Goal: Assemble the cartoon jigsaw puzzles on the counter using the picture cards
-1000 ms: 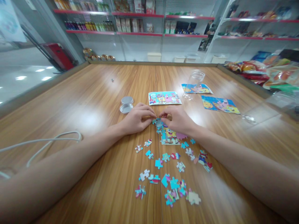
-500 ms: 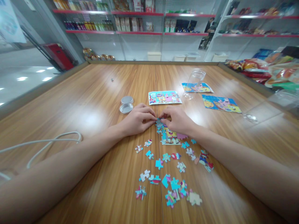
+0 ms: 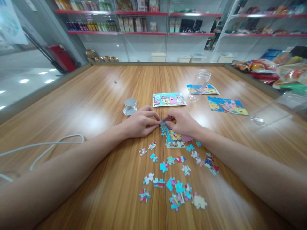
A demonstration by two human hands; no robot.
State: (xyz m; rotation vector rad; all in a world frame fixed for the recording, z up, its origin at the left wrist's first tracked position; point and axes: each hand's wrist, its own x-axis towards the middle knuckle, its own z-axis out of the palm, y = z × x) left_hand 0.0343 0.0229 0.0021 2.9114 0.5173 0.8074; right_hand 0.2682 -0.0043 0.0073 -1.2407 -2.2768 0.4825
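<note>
My left hand and my right hand meet fingertip to fingertip at the top edge of a partly joined jigsaw on the wooden table. Both pinch small blue puzzle pieces there, fingers curled and pressed together. Several loose puzzle pieces lie scattered nearer to me, below the joined part. A cartoon picture card lies just beyond my hands.
Two round metal lids sit left of the card. A clear jar lies on a second picture, with a third picture to its right. A white cable loops at left. Snack bags line the right edge; shelves stand behind.
My fingertips have drawn slightly closer together over the blue pieces. Otherwise the hands and pieces stay where they were.
</note>
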